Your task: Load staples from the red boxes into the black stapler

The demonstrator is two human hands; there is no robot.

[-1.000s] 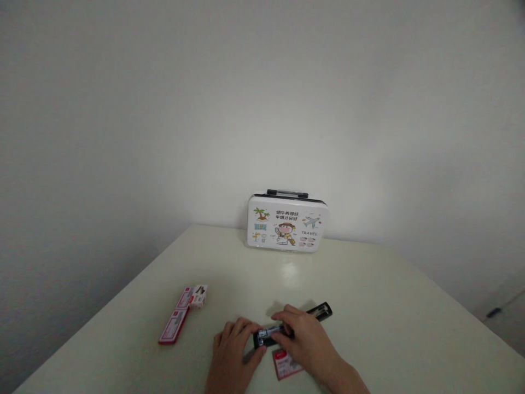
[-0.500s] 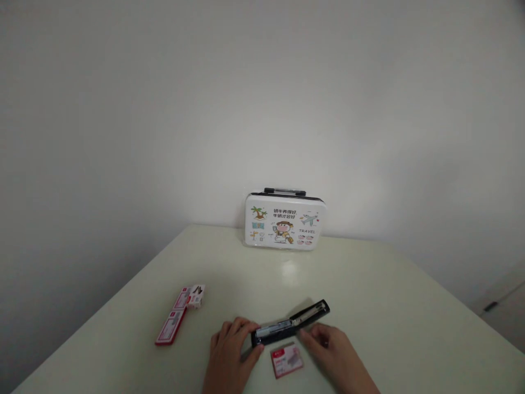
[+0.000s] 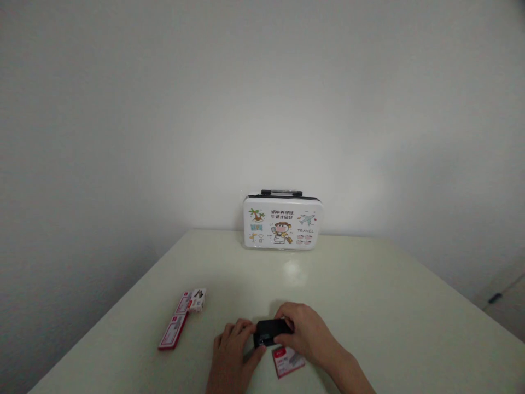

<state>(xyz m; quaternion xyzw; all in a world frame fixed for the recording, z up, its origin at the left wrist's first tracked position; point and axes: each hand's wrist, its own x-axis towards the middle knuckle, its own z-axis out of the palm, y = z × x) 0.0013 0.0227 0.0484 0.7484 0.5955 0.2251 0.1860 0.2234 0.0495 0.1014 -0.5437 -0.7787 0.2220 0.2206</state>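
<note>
A black stapler (image 3: 268,331) lies closed on the table between my two hands. My left hand (image 3: 233,350) grips its left end, with the thumb at the near side and the fingers at the far side. From above, my right hand (image 3: 303,331) holds the stapler's right part, thumb on the near side and fingers curled over the far side, hiding that end. Just in front of the stapler, partly under my right hand, lies a small red and white staple box (image 3: 287,362).
At the left of the pale table (image 3: 229,268) lies a flat red and white package (image 3: 174,331), with a small white and red box (image 3: 197,300) against its far end. A white case with cartoon prints (image 3: 283,223) stands upright by the wall (image 3: 262,98).
The stapler was hinged wide open with its top folded out to the right; now it is folded closed. My right hand has moved left and up onto it. My left hand keeps its hold.
</note>
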